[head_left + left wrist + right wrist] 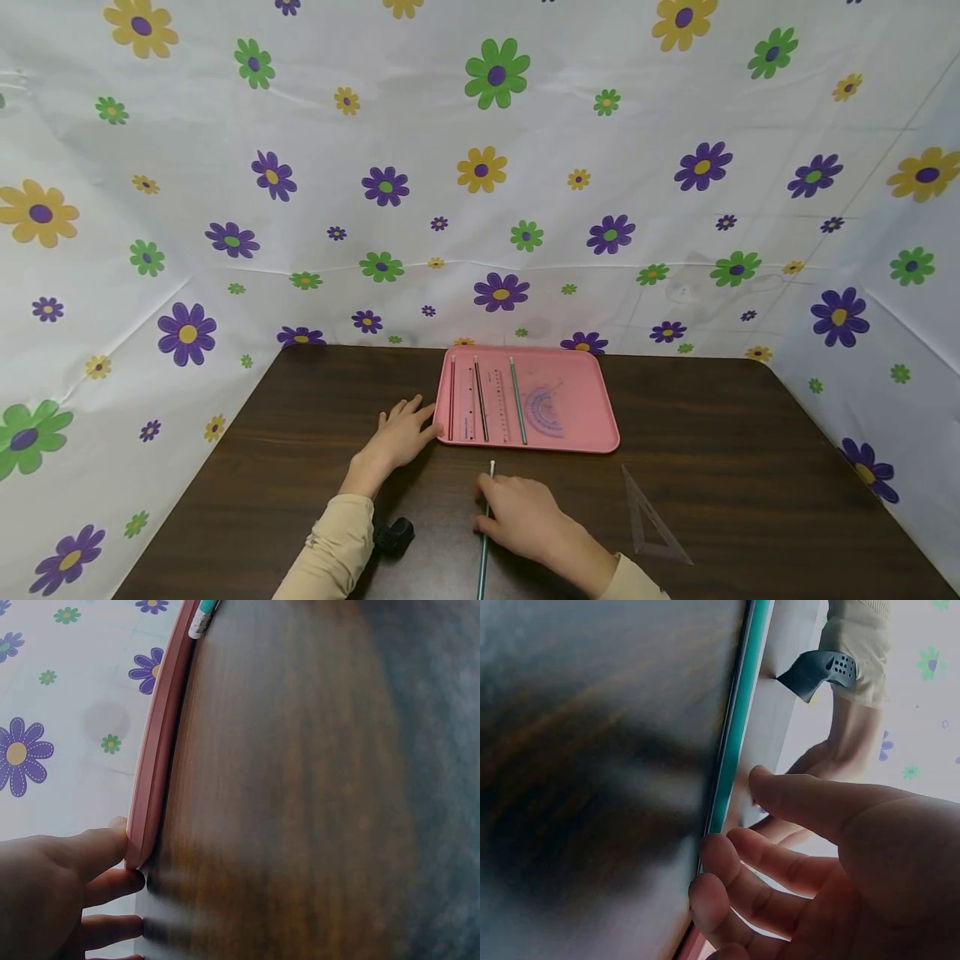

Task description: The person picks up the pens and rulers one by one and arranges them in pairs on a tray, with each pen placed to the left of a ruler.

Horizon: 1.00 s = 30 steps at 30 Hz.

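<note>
A teal pencil with a white end lies on the table in front of the tray. Over it is my right hand; in the right wrist view its fingertips touch the pencil, while the thumb stands apart from it. At the front left corner of the pink tray, my left hand rests with fingers spread, its thumb and a finger touching the rim. Inside the tray lie a red pencil, a black pencil, a green pencil, two clear rulers and a bluish protractor.
A clear set square lies on the dark wooden table, right of my right hand. A black device is at the left wrist. Behind the table hangs a flowered white cloth.
</note>
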Each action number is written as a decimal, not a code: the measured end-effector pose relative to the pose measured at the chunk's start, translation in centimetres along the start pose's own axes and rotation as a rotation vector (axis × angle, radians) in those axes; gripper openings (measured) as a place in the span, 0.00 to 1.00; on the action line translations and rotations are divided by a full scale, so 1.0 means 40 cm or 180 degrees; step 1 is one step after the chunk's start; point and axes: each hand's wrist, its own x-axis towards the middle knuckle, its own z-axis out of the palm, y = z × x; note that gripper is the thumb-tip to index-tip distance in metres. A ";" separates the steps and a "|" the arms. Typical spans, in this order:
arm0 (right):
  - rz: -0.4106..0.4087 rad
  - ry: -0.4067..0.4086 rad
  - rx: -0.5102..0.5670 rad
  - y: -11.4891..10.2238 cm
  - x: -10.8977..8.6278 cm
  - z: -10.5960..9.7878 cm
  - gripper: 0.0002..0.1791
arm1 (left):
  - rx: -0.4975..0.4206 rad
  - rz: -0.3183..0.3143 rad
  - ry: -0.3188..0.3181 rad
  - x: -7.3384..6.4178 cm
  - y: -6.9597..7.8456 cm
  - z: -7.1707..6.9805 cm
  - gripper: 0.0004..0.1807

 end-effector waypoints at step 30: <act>0.0009 0.0082 -0.0050 -0.007 -0.016 0.040 0.15 | -0.0031 -0.0057 -0.0029 -0.002 0.003 -0.004 0.30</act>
